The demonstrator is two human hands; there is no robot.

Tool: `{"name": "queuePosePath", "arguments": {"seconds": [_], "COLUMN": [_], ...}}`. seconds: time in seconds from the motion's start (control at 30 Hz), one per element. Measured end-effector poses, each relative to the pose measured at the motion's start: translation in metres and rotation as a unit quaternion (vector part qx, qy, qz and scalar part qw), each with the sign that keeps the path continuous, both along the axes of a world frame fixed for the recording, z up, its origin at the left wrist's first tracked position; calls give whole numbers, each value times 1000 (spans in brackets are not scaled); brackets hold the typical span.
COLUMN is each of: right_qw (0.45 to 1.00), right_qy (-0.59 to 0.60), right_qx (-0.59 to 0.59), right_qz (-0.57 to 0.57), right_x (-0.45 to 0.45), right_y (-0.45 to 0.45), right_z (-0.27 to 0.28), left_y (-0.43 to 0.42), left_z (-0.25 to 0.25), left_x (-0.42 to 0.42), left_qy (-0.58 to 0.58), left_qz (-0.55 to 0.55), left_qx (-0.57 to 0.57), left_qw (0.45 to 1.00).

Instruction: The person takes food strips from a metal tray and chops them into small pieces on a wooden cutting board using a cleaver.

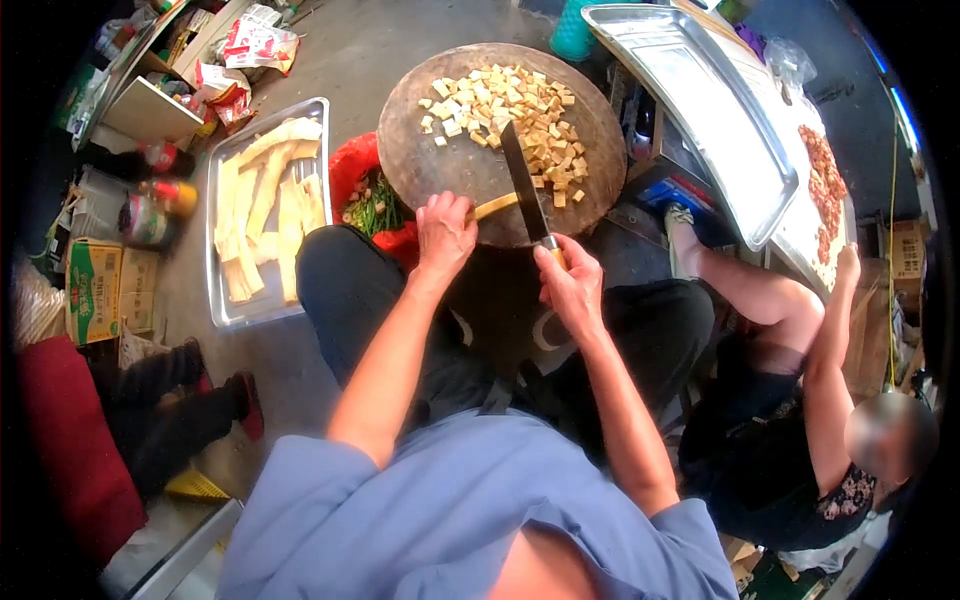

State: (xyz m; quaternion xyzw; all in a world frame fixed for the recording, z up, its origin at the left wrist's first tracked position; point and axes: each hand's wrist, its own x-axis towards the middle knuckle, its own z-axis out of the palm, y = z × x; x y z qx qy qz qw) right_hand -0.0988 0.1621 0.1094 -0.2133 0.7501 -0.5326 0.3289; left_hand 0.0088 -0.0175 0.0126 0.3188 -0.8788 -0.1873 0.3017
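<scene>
A wide round wooden chopping block [440, 170] stands in front of my knees. My right hand [572, 282] is closed round the handle of a kitchen knife [524, 180], whose dark broad blade reaches up over the block. At the near left edge of the block, my left hand [445, 236] pinches one end of a pale yellow food strip [496, 206]. The strip's other end lies against the blade. Many small cubes of the same yellowish food [540, 120] are spread over the block's far and right side. I cannot make out what food it is.
Left of my knee, a metal tray [217, 285] holds several long strips. A red bag with green vegetables [375, 212] sits beside the block. To the right, a person [835, 350] sits by an empty-looking metal tray [700, 110] and a board with reddish food [822, 185]. Another person's legs [175, 415] show at left.
</scene>
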Motion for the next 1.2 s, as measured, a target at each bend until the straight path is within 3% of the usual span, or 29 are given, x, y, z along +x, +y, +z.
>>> {"name": "queuePosePath", "arguments": {"seconds": [0.37,0.53,0.67,0.73,0.8,0.93,1.07,1.2], "right_qw": [995,1000,993,997,991,974,974,992], "right_qy": [19,-6,43,71,-13,147,134,-32], "right_qx": [72,-17,-112,-35,89,140,144,85], "right_qz": [64,9,1,17,104,103,115,83], "right_x": [-10,-7,-5,-1,-11,-5,-11,-25], "right_y": [-9,-11,-17,-24,-30,-35,-37,-31], "right_z": [0,20,35,27,1,-8,-12,4], "left_y": [1,2,3,3,5,3,4,5], "left_z": [-3,-4,-3,1,2,0,4,-2], "left_x": [0,0,0,0,-1,1,1,-7], "left_qy": [2,5,8,1,-5,2,-13,24], "left_qz": [0,3,-2,1,-1,-5,-2,14], "left_qx": [5,4,17,12,6,9,16,10], "left_qw": [1000,1000,1000,1000,1000,1000,1000,1000]}}
